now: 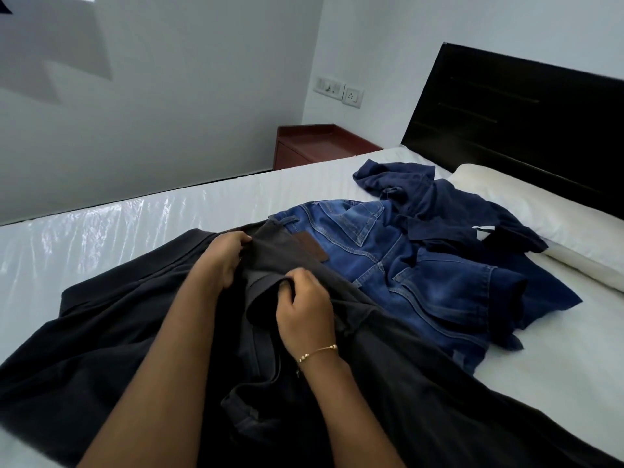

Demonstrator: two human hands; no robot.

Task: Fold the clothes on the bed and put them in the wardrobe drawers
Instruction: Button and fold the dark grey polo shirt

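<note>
left hand (224, 260), right hand (304, 307), gripping dark trousers (388, 349)

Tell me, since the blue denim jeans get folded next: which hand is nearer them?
Right. The right hand grips dark grey trousers beside the blue denim jeans; the left hand is farther left.

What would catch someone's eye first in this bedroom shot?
Both hands, the left hand and the right hand, grip a dark grey garment in the foreground. Behind it lie blue jeans and a navy shirt on the white bed.
</note>
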